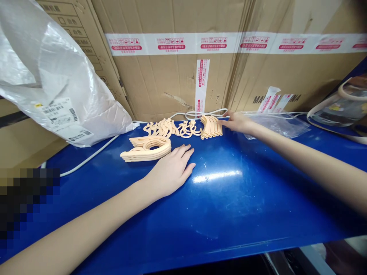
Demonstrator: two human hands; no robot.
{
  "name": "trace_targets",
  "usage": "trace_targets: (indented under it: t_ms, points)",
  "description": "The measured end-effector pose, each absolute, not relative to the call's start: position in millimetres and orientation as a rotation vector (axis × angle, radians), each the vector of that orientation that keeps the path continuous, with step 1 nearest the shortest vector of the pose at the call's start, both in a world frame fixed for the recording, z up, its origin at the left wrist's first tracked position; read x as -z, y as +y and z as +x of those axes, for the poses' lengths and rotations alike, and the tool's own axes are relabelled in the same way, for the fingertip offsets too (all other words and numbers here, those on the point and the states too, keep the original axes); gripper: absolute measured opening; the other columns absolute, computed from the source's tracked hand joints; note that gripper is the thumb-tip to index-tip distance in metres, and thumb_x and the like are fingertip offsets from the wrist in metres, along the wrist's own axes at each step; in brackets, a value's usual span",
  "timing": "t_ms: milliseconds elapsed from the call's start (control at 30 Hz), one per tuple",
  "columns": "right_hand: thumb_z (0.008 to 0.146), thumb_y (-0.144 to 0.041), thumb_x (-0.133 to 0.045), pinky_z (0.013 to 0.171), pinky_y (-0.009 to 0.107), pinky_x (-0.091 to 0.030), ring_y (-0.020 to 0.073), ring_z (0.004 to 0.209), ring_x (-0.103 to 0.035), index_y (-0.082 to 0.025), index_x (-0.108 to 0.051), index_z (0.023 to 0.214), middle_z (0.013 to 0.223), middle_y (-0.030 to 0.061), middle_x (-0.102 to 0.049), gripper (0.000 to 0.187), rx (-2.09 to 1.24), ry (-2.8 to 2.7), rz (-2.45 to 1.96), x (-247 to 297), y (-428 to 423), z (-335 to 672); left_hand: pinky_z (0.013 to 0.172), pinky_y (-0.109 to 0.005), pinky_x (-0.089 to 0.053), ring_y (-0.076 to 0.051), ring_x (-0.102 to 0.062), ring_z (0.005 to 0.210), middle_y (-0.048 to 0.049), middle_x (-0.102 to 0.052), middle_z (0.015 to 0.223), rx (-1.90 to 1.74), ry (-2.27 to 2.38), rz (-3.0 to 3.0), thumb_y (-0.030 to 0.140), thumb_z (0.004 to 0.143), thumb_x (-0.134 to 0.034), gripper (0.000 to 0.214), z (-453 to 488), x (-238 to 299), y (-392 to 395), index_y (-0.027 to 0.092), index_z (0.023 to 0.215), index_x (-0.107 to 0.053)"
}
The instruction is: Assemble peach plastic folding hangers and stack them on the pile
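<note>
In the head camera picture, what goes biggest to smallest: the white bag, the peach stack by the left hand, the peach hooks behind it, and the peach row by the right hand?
1. White bag
2. Peach stack and peach hooks: too alike to rank
3. Peach row

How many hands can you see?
2. The left hand is just right of the stacked peach pieces, fingers spread; the right hand is at the right end of the row of curved pieces. I see no others.
</note>
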State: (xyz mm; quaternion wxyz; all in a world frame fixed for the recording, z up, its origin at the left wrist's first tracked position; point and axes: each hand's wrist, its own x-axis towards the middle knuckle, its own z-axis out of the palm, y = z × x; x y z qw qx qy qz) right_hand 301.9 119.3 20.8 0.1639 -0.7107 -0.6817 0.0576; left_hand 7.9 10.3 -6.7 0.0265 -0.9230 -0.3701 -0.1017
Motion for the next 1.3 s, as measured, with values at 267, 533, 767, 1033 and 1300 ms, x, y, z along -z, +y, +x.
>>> trace_targets:
  t_ms: [267,533,767,1033,1300]
  points:
    - [0.08,-0.064,-0.057,0.061,0.033,-0.048,0.0225,0.07,-0.064,-0.013,-0.064,0.114,0.081,0.0105,-0.071,0.062,-0.282,-1.887,-2.025,-11,128,300,0.114,-0.045,-0.035,-0.027,-0.041,0.137,-0.0146,-0.044,0.148,0.292,-1.191,-2.867,0.035,0.1,-0.038,0.05,9,4,9,0.008,0.142,-0.043]
    - [0.083,-0.047,-0.06,0.054,0.03,-0.046,0.0178,0.056,-0.06,-0.015,-0.069,0.104,0.064,0.0053,-0.066,0.04,-0.323,-1.881,-2.031,-18,128,293,0.114,-0.046,-0.034,-0.027,-0.04,0.138,-0.015,-0.043,0.149,0.275,-1.194,-2.869,0.035,0.101,-0.038,0.05,10,3,8,0.008,0.142,-0.043]
    - [0.081,-0.044,-0.06,0.057,0.031,-0.044,0.0208,0.062,-0.062,-0.016,-0.073,0.08,0.062,0.0079,-0.065,0.031,-0.182,-1.914,-2.086,-26,120,283,0.114,-0.046,-0.034,-0.028,-0.04,0.138,-0.0162,-0.044,0.148,0.279,-1.181,-2.871,0.034,0.101,-0.038,0.049,9,3,8,0.007,0.141,-0.043]
    - [0.08,-0.044,-0.058,0.057,0.035,-0.041,0.0253,0.068,-0.063,-0.014,-0.077,0.086,0.068,0.0123,-0.068,0.036,0.081,-1.895,-2.033,-46,105,281,0.113,-0.048,-0.035,-0.029,-0.041,0.137,-0.0166,-0.045,0.147,0.317,-1.166,-2.884,0.033,0.1,-0.038,0.049,8,6,10,0.006,0.14,-0.044]
    - [0.08,-0.029,-0.053,0.055,0.029,-0.04,0.0155,0.051,-0.057,-0.013,-0.069,0.11,0.06,0.002,-0.064,0.038,0.151,-2.576,-1.403,-43,34,267,0.11,-0.039,-0.041,-0.022,-0.045,0.131,-0.0125,-0.044,0.145,0.831,-0.998,-2.908,0.026,0.096,-0.048,0.049,12,-2,-1,0.011,0.142,-0.038]
